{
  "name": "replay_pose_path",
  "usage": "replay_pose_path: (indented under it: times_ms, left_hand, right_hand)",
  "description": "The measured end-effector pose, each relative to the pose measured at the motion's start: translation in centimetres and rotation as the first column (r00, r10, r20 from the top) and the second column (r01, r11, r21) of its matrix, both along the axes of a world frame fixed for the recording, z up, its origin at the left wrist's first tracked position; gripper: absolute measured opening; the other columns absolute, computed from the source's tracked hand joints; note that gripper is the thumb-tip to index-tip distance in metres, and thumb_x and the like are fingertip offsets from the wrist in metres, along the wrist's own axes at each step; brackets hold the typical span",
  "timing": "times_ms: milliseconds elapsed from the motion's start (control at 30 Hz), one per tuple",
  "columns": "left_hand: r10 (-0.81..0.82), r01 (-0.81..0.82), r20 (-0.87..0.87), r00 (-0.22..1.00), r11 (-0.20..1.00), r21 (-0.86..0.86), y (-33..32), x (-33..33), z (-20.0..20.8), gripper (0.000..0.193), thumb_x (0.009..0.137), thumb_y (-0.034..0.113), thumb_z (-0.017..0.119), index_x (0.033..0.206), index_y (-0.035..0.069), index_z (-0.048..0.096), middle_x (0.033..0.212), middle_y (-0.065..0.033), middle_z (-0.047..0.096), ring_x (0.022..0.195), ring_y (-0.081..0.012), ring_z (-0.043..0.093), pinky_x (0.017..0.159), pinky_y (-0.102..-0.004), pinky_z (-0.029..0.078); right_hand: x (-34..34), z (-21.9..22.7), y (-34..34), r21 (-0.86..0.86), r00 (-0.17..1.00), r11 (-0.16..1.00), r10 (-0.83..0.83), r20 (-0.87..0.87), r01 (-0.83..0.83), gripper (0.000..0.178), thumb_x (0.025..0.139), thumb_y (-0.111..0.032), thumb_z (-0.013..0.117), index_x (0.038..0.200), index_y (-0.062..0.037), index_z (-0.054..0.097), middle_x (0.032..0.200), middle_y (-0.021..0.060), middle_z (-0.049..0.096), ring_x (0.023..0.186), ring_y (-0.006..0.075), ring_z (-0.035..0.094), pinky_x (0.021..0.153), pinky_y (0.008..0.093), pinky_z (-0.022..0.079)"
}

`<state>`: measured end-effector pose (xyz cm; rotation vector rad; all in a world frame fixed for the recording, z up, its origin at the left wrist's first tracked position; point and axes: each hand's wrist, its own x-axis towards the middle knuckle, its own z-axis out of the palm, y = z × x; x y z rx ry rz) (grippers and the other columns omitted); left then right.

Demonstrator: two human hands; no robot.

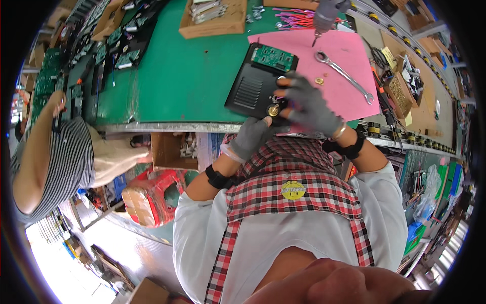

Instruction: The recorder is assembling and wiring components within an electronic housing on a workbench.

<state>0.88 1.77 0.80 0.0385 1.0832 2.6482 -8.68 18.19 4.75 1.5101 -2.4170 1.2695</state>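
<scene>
A black metal housing (249, 92) with a row of slots lies tilted on the bench, a green circuit board (274, 58) at its far end. Near its front edge sits a round brass fitting (274, 110). My left hand (251, 138), in a grey fingerless glove, grips the housing's near edge, with a fingertip just below the fitting. Gloved the same way, my right hand (315, 107) reaches over the housing's right side, slightly blurred. Its fingers are curled, and what lies between them is hidden. A combination wrench (345, 77) rests on the pink sheet (354, 50) beyond it.
A power screwdriver (329, 17) hangs over the pink sheet, near small brass rings (319, 80). A cardboard tray (215, 23) of metal parts stands at the back, beside red cables (293, 19). Circuit boards (126, 59) lie left. Another person (55, 157) works at far left by a red stool (154, 197).
</scene>
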Motion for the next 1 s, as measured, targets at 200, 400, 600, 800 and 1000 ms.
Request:
replay_pose_path:
  times_ms: [200, 400, 600, 800, 1000]
  left_hand:
    - [0.019, -0.027, -0.036, 0.999, 0.969, -0.244, -0.2, 0.2, 0.4, 0.038, 0.088, 0.022, 0.037, 0.111, -0.006, 0.048, 0.097, -0.0145, 0.059, 0.093, -0.0209, 0.057, 0.083, -0.0335, 0.046]
    - [-0.023, 0.035, 0.047, 0.999, 0.957, -0.288, 0.6, 0.3, 1.0, 0.037, 0.09, 0.023, 0.036, 0.107, -0.007, 0.05, 0.105, -0.0172, 0.055, 0.096, -0.0238, 0.057, 0.085, -0.0355, 0.048]
    - [-0.041, 0.018, -0.092, 0.995, 0.969, -0.246, 0.5, 0.0, 0.7, 0.033, 0.091, 0.019, 0.038, 0.11, -0.007, 0.047, 0.108, -0.0167, 0.052, 0.097, -0.024, 0.057, 0.084, -0.036, 0.05]
    - [0.048, -0.115, -0.2, 0.979, 0.934, -0.338, 0.7, 0.1, 0.2, 0.034, 0.089, 0.018, 0.04, 0.111, -0.006, 0.047, 0.104, -0.0156, 0.054, 0.099, -0.0229, 0.056, 0.081, -0.0342, 0.052]
    - [-0.024, 0.013, -0.051, 0.998, 0.975, -0.22, 0.4, 0.0, -0.2, 0.041, 0.086, 0.019, 0.042, 0.118, -0.006, 0.041, 0.11, -0.0157, 0.052, 0.1, -0.0229, 0.055, 0.084, -0.0369, 0.05]
  right_hand:
    - [1.6, -2.5, -2.4, 0.013, 0.972, 0.973, -0.228, -0.056, 0.229, 0.023, 0.063, -0.015, 0.069, 0.072, -0.0056, 0.05, 0.089, 0.0045, 0.059, 0.101, 0.0304, 0.053, 0.072, 0.0389, 0.047]
    - [1.0, -0.8, -0.7, 0.098, 0.969, 0.978, -0.198, 0.147, 0.185, 0.018, 0.067, -0.02, 0.065, 0.076, -0.0055, 0.059, 0.09, 0.0066, 0.057, 0.097, 0.0272, 0.053, 0.078, 0.0365, 0.045]
    - [0.5, -1.0, -0.5, 0.125, 0.994, 0.991, -0.062, 0.088, 0.051, 0.023, 0.07, -0.024, 0.061, 0.083, -0.0053, 0.062, 0.094, 0.0084, 0.058, 0.089, 0.0264, 0.054, 0.075, 0.037, 0.046]
    - [-0.9, -1.3, 0.6, 0.062, 0.992, 0.996, 0.064, 0.111, -0.071, 0.022, 0.07, -0.021, 0.064, 0.086, -0.006, 0.063, 0.105, 0.01, 0.057, 0.098, 0.0262, 0.053, 0.081, 0.035, 0.046]
    - [-0.3, -0.3, 0.3, -0.012, 0.982, 0.993, -0.118, 0.148, 0.121, 0.016, 0.069, -0.019, 0.066, 0.074, -0.0046, 0.062, 0.09, 0.0062, 0.061, 0.095, 0.0248, 0.055, 0.076, 0.033, 0.047]
